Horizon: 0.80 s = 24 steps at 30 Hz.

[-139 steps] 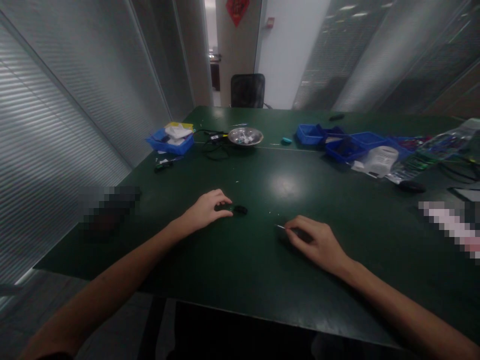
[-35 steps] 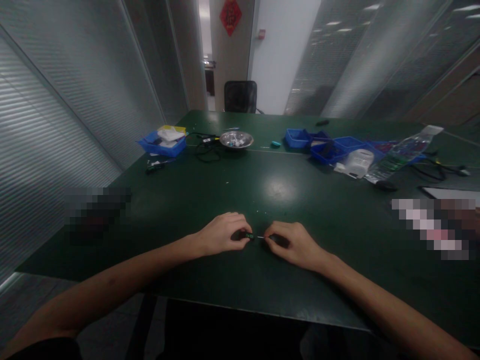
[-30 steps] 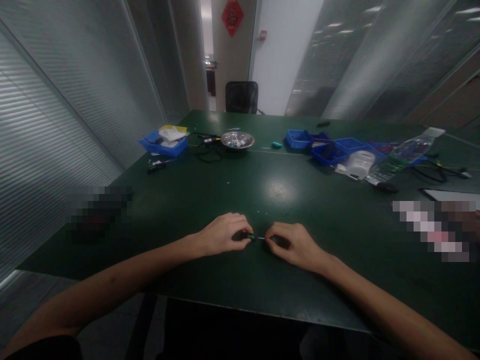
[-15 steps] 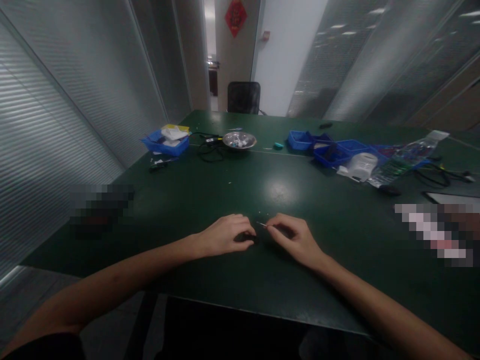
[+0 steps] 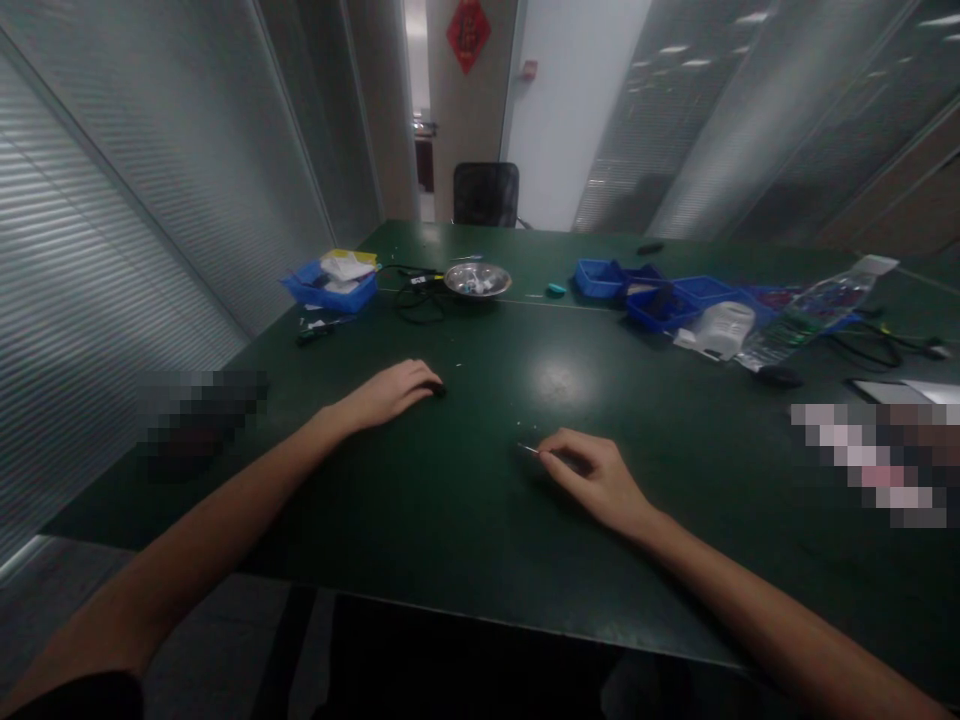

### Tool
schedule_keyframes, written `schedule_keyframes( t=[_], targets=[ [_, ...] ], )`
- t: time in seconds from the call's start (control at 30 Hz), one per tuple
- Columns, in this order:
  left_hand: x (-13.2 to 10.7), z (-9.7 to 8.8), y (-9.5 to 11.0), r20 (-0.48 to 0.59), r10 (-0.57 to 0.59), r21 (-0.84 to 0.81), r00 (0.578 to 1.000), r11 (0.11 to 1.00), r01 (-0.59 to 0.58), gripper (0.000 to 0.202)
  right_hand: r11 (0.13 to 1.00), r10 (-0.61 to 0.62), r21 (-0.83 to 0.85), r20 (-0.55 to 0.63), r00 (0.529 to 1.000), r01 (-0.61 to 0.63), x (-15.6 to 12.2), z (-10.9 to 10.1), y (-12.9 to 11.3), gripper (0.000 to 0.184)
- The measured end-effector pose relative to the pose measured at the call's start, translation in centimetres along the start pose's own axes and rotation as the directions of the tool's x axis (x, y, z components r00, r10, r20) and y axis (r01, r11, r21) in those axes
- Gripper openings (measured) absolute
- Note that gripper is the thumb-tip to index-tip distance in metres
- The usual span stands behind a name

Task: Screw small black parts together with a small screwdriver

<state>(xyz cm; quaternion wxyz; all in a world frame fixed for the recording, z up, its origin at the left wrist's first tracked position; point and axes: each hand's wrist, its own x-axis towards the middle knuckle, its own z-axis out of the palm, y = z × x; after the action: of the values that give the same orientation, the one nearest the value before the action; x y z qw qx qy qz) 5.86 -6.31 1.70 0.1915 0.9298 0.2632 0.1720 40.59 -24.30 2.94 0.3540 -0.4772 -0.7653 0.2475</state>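
My left hand (image 5: 394, 392) rests low over the green table, left of the middle, its fingers closed on a small black object (image 5: 436, 388) whose kind I cannot make out. Nearer the front edge, my right hand (image 5: 589, 470) pinches a thin, shiny metal piece (image 5: 528, 449) between thumb and index finger; its free end points left. The other end is hidden by the fingertips. Tiny pale bits (image 5: 526, 425) lie on the table just beyond that tip.
A metal dish (image 5: 499, 292) with small white items stands ahead, beside black cables (image 5: 420, 308). Blue trays lie left (image 5: 319, 296) and right (image 5: 598, 284). A clear plastic bottle (image 5: 817, 305) lies tilted at the right, by a white roll-like object (image 5: 726, 328).
My left hand has moved away from the right hand, forward and to the left, carrying the small black object. My right hand stays almost in place with the metal piece.
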Motion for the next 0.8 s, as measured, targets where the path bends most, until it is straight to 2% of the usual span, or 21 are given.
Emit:
schedule_keyframes(
  t=[0.07,0.17,0.23,0.33,0.43,0.53,0.63,0.7,0.8],
  targets=[
    [-0.7,-1.7,-4.3,-0.115,-0.132,0.035,0.985,0.990,0.137,0.032,1.000,-0.002,0.004,0.008,1.000,0.002,0.0,0.0,0.1,0.019],
    [-2.4,-3.7,-9.9,-0.241,-0.278,0.091,0.930,0.947,0.307,0.033,1.000,-0.001,0.009,0.023,1.000,0.001,0.0,-0.1,0.1,0.020],
    [-3.7,-4.5,-12.6,-0.304,-0.343,0.149,0.889,0.904,0.400,0.034,1.000,-0.002,0.013,0.031,1.000,0.002,0.0,0.0,0.2,0.020],
    [-5.1,-4.9,-15.1,-0.400,-0.408,0.254,0.820,0.811,0.527,0.032,1.000,-0.003,0.011,0.031,1.000,0.003,0.1,0.0,0.1,0.020],
    [-5.6,-5.0,-16.0,-0.461,-0.447,0.323,0.766,0.720,0.615,0.032,1.000,0.004,0.003,0.032,0.999,-0.004,0.1,0.0,-0.1,0.019],
    [-5.9,-5.3,-15.6,-0.484,-0.477,0.333,0.734,0.675,0.658,0.033,1.000,0.020,0.001,0.020,1.000,-0.020,0.1,-0.3,-0.1,0.020],
    [-6.4,-5.9,-14.7,-0.523,-0.548,0.265,0.652,0.622,0.736,0.042,0.997,0.078,-0.012,-0.050,0.996,-0.078,0.1,-1.1,0.3,0.022],
    [-6.9,-6.3,-14.2,-0.499,-0.630,0.197,0.595,0.586,0.786,0.044,0.987,0.159,0.019,-0.142,0.977,-0.158,0.2,-1.7,0.8,0.024],
    [-7.3,-6.7,-14.1,-0.403,-0.744,0.105,0.533,0.541,0.835,0.027,0.968,0.248,0.091,-0.203,0.947,-0.234,0.3,-2.1,1.5,0.028]
  ],
)
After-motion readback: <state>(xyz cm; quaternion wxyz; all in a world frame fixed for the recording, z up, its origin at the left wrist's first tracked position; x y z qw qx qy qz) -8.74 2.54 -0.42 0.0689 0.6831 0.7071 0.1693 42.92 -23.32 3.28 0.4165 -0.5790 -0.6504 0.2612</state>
